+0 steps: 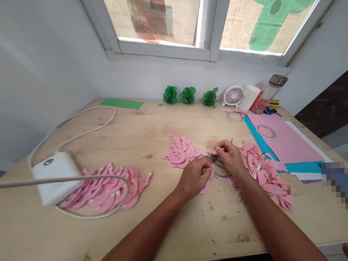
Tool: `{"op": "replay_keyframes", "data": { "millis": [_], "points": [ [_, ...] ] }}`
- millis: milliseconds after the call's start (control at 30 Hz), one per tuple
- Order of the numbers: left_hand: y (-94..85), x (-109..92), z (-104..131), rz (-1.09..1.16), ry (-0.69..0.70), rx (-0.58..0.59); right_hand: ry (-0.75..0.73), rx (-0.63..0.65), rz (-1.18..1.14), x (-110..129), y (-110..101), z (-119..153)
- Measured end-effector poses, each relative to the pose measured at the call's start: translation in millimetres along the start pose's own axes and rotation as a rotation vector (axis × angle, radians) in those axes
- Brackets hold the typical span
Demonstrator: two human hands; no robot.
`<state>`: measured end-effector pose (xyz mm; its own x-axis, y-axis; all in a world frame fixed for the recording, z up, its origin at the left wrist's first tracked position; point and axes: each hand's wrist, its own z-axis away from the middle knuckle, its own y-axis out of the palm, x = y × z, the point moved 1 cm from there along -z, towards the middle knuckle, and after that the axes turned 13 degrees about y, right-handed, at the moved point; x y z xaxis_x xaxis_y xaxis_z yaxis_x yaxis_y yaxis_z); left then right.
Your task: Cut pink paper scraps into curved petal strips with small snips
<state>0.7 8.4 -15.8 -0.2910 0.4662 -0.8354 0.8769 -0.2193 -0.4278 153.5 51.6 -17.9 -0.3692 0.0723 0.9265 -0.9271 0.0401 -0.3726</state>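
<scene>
My left hand (194, 178) is closed, its fingers curled in and thumb against them; whatever it grips is too small to make out. Across from it, my right hand (229, 157) pinches thumb and fingers together over something I cannot make out. Between and below the hands lie a dark-bladed tool, probably scissors (217, 160), and a roll of tape (222, 177), both partly covered. Left of the fingers is a heap of curved pink paper pieces (180, 151). Pink paper scraps (268, 174) are piled beside my right forearm, and a pink piece (205, 187) lies under my left hand.
A white power bank (55, 176) with a looping cable stands by more curved pink pieces (113, 191). Along the back are green paper balls (187, 95), a small fan (233, 95) and a bottle (268, 95). Coloured sheets (291, 141) carry a tape roll (265, 132).
</scene>
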Motion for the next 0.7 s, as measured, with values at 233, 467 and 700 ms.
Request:
{"op": "replay_keyframes", "data": {
  "millis": [233, 467, 700],
  "points": [
    [-3.4, 8.1, -2.8, 0.527, -0.280, -0.150, 0.114, 0.113, -0.299, 8.9, 0.9, 6.9],
    [-12.4, 7.0, -7.7, 0.674, -0.427, -0.264, 0.139, 0.279, -0.501, 10.8, 2.6, 12.1],
    [-15.6, 4.0, -6.6, 0.677, -0.449, -0.272, 0.133, 0.379, -0.473, 14.8, 4.2, 20.7]
  ]
}}
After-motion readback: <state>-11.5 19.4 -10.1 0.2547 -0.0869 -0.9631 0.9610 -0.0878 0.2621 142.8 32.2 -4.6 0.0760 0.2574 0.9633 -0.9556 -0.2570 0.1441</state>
